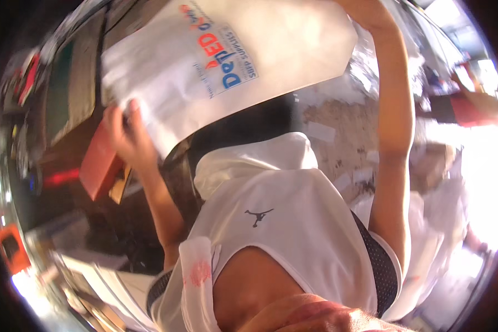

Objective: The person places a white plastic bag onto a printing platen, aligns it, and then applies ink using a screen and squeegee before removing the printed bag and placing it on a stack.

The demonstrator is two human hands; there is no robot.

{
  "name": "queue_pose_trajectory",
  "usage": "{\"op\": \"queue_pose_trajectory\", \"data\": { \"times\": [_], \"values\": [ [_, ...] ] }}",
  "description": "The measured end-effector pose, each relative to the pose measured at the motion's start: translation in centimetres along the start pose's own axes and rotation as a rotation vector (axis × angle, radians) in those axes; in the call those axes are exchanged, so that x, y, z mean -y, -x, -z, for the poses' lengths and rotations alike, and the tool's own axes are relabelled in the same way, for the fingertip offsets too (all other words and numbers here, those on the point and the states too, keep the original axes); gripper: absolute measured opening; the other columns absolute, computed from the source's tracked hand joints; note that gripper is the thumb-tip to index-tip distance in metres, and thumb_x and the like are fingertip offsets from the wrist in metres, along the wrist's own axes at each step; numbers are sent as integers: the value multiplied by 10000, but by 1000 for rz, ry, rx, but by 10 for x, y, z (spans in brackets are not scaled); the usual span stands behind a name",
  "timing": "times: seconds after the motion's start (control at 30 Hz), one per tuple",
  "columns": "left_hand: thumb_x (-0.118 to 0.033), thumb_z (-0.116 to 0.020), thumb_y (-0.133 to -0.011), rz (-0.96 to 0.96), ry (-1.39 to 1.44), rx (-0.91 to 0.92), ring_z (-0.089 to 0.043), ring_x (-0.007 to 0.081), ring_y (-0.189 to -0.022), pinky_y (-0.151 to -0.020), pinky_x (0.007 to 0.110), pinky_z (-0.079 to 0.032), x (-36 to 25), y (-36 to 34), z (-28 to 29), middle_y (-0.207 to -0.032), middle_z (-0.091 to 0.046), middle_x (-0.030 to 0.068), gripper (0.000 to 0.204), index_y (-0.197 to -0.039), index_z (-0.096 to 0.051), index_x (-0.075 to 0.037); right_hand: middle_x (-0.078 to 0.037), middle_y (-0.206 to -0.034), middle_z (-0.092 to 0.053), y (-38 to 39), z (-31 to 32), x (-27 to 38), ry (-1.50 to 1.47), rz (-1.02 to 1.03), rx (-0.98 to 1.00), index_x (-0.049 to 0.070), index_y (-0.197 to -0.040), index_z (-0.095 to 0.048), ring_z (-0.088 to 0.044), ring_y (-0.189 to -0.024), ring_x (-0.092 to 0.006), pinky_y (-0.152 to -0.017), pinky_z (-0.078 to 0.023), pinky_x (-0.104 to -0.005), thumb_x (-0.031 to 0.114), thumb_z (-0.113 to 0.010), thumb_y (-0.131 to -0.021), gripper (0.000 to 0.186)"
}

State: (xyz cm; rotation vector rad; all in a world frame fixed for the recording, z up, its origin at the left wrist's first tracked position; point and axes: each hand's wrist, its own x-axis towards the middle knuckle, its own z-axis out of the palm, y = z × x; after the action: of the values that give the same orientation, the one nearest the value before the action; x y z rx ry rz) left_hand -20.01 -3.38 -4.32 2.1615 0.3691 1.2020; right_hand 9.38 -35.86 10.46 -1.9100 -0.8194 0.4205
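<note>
A white printed bag or sheet point(166, 105) with blue and red lettering spans the upper middle, held up at an angle. My left hand point(128, 133) is at its lower left edge, with curled fingers gripping that edge. My right hand point(359, 14) reaches to its upper right corner at the top of the view, where the fingers are mostly hidden. Beside my left hand is a reddish rectangular block point(98, 163).
A dark surface point(249, 119) lies beneath the bag. A worn floor or board point(337, 133) with paper scraps is right of it. Crumpled plastic point(362, 66) sits behind my right arm. Someone in red point(470, 108) is at the far right. An orange object point(14, 249) stands far left.
</note>
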Motion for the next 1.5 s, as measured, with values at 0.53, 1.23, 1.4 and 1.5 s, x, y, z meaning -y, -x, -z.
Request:
{"op": "queue_pose_trajectory", "data": {
  "times": [0.53,1.23,1.4,1.5],
  "values": [
    [-363,-610,-1040,-45,1136,596,-593,248,-1218,-1011,392,-499,-249,-29,-125,-1362,-591,202,563,-1421,-532,43,-41,-1011,-663,467,-15,212,664,-478,-692,11,-1201,-630,-622,-909,-130,-812,-499,-274,99,-725,-857,368],
    [-369,-748,-949,-865,1373,1613,-663,288,-929,-825,418,-544,-417,220,-116,-1003,-644,166,552,-1335,-607,-1,-24,-847,-656,892,-179,217,-213,-1542,-1523,64,-994,-676,-628,-734,-164,-630,-474,-294,129,-777,-744,277],
    [-376,-772,-927,-828,1415,1484,-653,291,-964,-851,417,-541,-413,228,-124,-1115,-601,157,568,-1345,-584,-41,-45,-831,-654,893,-159,211,-161,-1785,-1440,47,-962,-667,-623,-700,-172,-606,-477,-303,142,-784,-751,260],
    [-402,-779,-908,-898,1416,1364,-604,313,-1097,-946,452,-501,-406,234,-122,-1224,-562,151,600,-1371,-573,-81,-64,-830,-658,911,-128,235,16,-2206,-1137,38,-956,-666,-620,-683,-176,-594,-480,-305,149,-790,-753,262]
  ]
}}
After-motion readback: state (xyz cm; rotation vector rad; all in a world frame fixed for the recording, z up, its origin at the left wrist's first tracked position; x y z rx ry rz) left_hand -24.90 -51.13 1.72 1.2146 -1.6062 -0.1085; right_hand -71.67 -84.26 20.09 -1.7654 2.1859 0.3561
